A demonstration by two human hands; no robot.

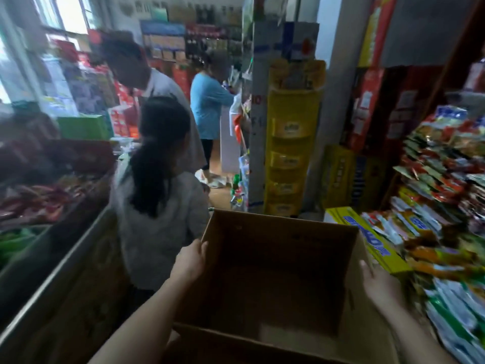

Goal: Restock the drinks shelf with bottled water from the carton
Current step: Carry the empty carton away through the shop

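The carton (275, 279) sits out in front of the person at waist height, carried down a narrow shop aisle, and its inside shows only bare cardboard, no bottles. The left hand (190, 260) grips the left wall, thumb hooked over the rim. The right hand (380, 285) lies flat against the outer right wall, fingers fairly straight. Empty, it should be light but floppy (open-topped cardboard bows easily), so low holds near the corners look steadier. Snack packets (433, 206) crowd the right-hand shelves.
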